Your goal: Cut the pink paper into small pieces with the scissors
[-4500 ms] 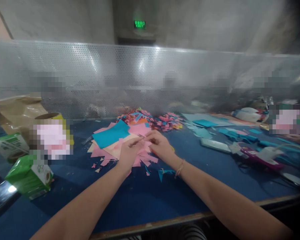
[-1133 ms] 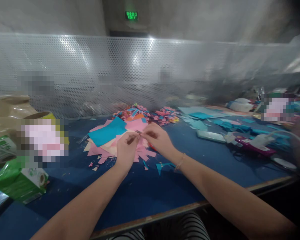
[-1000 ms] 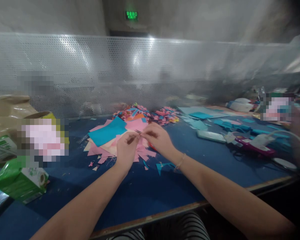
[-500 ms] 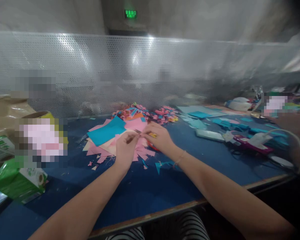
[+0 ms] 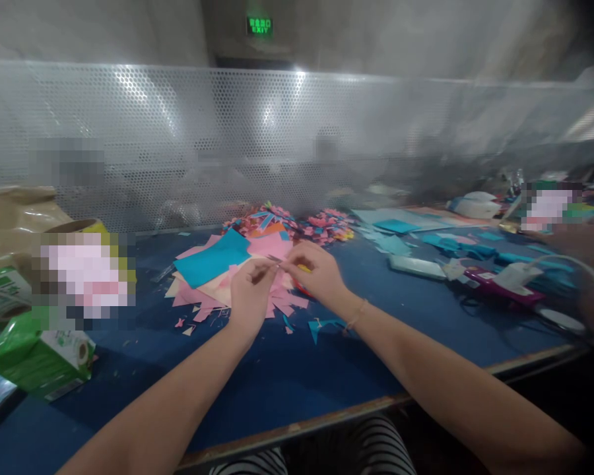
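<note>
Above a heap of coloured paper, my left hand [image 5: 251, 284] and my right hand [image 5: 317, 267] meet at the fingertips. My left fingers are closed in a pinch; whatever they grip is too small to make out. Curled fingers of my right hand hold what look like small scissors, with a dark pointed tip [image 5: 273, 258] at the fingertips and a red and yellow handle [image 5: 301, 288] partly hidden by the hand. Below lie a blue paper sheet [image 5: 212, 258] and pink paper [image 5: 270, 245]. Pink strips and small scraps surround them.
Piles of small colourful paper cut-outs [image 5: 327, 226] lie behind the heap. Green boxes [image 5: 39, 359] and a tape roll stand left. Rightward are a phone-like slab [image 5: 416, 267], a purple power strip [image 5: 499, 288] with a cable, and blue paper scraps. A perforated metal screen [image 5: 178, 145] rises behind.
My hands stay together at almost the same place, with only a slight shift of the fingers. The dark tip shows a little more clearly now. The view has moved slightly.
</note>
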A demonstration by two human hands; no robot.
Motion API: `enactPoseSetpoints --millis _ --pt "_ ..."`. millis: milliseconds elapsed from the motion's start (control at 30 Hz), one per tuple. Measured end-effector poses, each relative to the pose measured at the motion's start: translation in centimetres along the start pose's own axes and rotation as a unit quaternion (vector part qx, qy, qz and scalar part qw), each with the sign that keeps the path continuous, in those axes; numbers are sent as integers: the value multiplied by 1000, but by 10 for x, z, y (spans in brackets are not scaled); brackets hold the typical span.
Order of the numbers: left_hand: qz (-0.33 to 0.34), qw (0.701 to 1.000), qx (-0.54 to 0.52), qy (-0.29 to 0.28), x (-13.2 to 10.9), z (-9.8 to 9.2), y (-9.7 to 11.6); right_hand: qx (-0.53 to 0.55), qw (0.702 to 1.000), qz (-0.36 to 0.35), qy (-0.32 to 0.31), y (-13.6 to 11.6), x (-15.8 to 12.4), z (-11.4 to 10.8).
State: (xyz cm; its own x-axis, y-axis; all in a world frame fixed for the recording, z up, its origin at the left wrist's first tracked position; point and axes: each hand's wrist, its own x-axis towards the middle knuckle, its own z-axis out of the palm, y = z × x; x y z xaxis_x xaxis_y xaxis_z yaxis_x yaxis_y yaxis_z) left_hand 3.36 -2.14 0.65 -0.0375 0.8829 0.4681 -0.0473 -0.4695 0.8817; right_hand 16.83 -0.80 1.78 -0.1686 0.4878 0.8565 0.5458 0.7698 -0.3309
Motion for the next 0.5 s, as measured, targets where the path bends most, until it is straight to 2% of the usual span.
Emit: enactPoseSetpoints --millis 167,300,400,500 --pt "6 1000 -2 -1 0 1 1 -7 999 -38 3 0 0 -2" --pt "11 1000 5 0 0 1 2 9 999 -40 5 -2 0 -3" --pt "13 1000 10 1 0 1 2 40 999 -5 -9 -2 0 -2" --pt "18 1000 6 6 0 1 1 113 990 80 -27 1 0 2"
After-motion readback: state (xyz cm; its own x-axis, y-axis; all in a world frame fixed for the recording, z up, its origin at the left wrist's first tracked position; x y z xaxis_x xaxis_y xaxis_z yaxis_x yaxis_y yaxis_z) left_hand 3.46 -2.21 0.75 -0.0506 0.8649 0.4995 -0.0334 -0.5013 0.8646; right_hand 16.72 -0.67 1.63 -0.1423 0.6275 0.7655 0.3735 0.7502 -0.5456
